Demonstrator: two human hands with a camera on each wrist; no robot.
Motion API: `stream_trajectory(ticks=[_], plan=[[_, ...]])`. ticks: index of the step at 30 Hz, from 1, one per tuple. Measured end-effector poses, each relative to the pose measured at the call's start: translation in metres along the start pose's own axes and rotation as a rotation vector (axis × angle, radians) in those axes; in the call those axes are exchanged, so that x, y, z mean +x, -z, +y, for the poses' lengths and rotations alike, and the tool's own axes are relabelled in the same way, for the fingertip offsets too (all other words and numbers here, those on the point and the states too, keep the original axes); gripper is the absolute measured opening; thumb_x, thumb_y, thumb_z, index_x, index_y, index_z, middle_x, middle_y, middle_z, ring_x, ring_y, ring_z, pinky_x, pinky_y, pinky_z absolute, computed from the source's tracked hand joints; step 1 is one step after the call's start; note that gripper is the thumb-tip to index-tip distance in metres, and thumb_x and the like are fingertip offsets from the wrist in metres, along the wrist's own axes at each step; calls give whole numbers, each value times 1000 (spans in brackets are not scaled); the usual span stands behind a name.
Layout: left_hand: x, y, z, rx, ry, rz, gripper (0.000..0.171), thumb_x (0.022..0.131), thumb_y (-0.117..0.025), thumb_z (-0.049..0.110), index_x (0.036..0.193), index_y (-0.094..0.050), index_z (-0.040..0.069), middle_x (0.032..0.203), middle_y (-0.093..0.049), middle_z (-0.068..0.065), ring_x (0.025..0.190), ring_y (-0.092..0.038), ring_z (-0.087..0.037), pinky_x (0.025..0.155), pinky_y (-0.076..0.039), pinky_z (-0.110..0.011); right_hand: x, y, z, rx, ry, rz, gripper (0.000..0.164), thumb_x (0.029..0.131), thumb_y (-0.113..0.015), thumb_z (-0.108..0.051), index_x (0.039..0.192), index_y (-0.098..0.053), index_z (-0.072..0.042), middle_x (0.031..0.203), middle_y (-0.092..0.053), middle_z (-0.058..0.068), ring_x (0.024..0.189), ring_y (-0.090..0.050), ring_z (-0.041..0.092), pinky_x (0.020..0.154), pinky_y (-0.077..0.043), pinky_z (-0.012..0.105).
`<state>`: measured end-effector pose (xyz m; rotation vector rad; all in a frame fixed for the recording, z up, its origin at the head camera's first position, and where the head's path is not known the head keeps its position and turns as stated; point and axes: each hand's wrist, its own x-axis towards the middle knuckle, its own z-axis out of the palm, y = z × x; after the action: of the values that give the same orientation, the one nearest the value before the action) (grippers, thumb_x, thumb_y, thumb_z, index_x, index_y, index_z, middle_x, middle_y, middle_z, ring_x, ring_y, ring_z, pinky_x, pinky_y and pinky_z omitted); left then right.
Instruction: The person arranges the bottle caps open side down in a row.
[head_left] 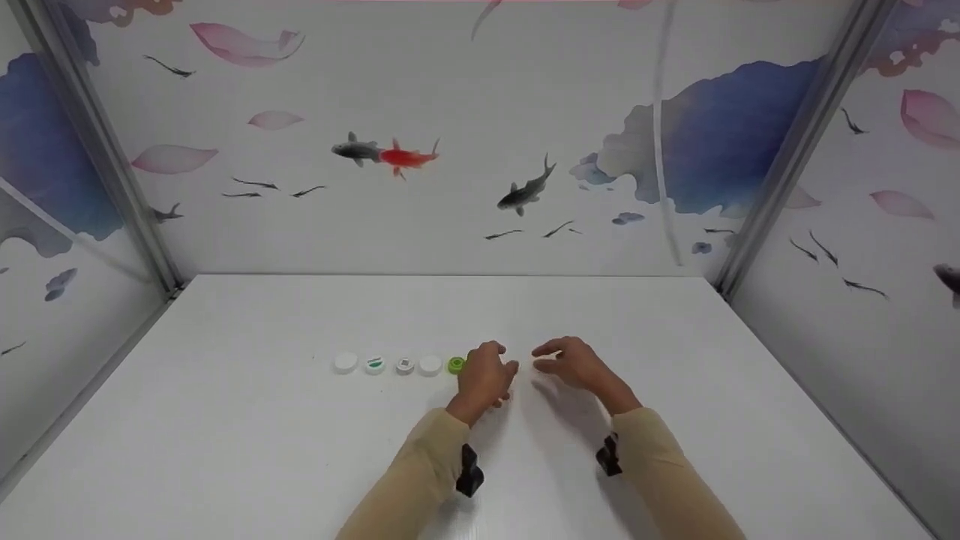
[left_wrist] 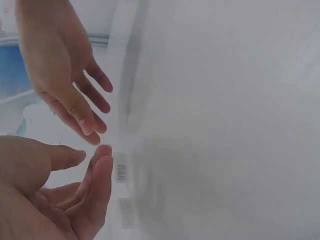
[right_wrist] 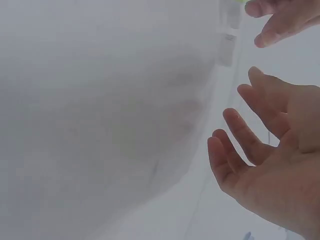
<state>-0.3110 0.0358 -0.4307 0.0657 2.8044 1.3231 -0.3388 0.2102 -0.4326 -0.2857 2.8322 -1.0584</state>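
Observation:
My left hand hovers at the right end of a row of small round-topped containers, its fingers loosely bent with nothing between them. The green-topped container sits beside that hand and is partly covered by it. Further left stand a white top, one with a grey mark, one with a green mark and another plain white one. A barcode label shows on a container near the left fingertips. My right hand is held apart to the right, fingers spread and holding nothing.
The white table carries the row across its middle. A back wall painted with fish and petals and two side walls enclose it. Small black devices are strapped at both wrists.

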Motion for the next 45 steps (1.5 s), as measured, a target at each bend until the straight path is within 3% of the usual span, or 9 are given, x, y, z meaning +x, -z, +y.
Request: stream_trajectory(ticks=[4,8,15,19,24,28,35,45], plan=[[-7,11,11,-86,-126,-109,40,96,-68,23,129,-62,2,96,-73,-12,68,-71,-22,52,-53,-23,-22,33,12,6,73,-6,30,99,-63,-18,124,-69,-3,136,-61,20,125,-57,41,100,-53,51],[-11,9,15,-158,-210,-216,39,95,-70,24,129,-64,5,110,-71,-14,86,-73,-32,64,-58,-27,-47,59,28,2,126,11,32,99,-63,-22,126,-68,-5,134,-62,20,124,-56,43,99,-54,52],[-17,-18,22,-180,-213,-321,42,91,-75,25,130,-64,12,127,-66,-16,91,-70,-18,79,-61,-32,-84,77,55,-7,135,8,39,96,-68,-31,129,-67,-10,132,-63,18,124,-57,41,100,-52,55],[-23,-41,29,-154,-219,-279,40,88,-78,24,125,-68,12,116,-70,-10,90,-67,-14,78,-59,-29,-98,75,70,6,109,-37,47,93,-71,-34,131,-64,-8,133,-62,20,124,-56,42,99,-52,56],[-30,-68,37,-140,-175,-263,38,84,-82,20,119,-70,11,104,-72,-7,74,-64,-10,62,-57,-25,-108,72,83,17,79,-86,52,91,-74,-34,133,-62,-5,134,-61,23,122,-56,44,96,-54,54],[-33,-83,40,-114,-159,-251,38,81,-85,17,116,-71,11,102,-72,-7,70,-62,-9,57,-54,-23,-110,71,87,12,65,-100,52,88,-77,-31,130,-64,-3,131,-63,22,118,-59,41,92,-55,52],[-35,-98,42,-35,-168,-184,34,77,-87,17,107,-75,9,96,-73,-3,80,-66,-11,70,-55,-25,-108,65,90,-54,34,-115,42,83,-82,-24,120,-71,-6,121,-69,14,109,-61,31,82,-53,33],[-36,-108,46,20,-156,-130,21,74,-89,18,91,-80,8,95,-77,0,95,-70,-17,84,-57,-31,-103,58,89,-88,2,-85,31,81,-83,-13,110,-75,-6,111,-68,11,104,-60,29,77,-52,34]])
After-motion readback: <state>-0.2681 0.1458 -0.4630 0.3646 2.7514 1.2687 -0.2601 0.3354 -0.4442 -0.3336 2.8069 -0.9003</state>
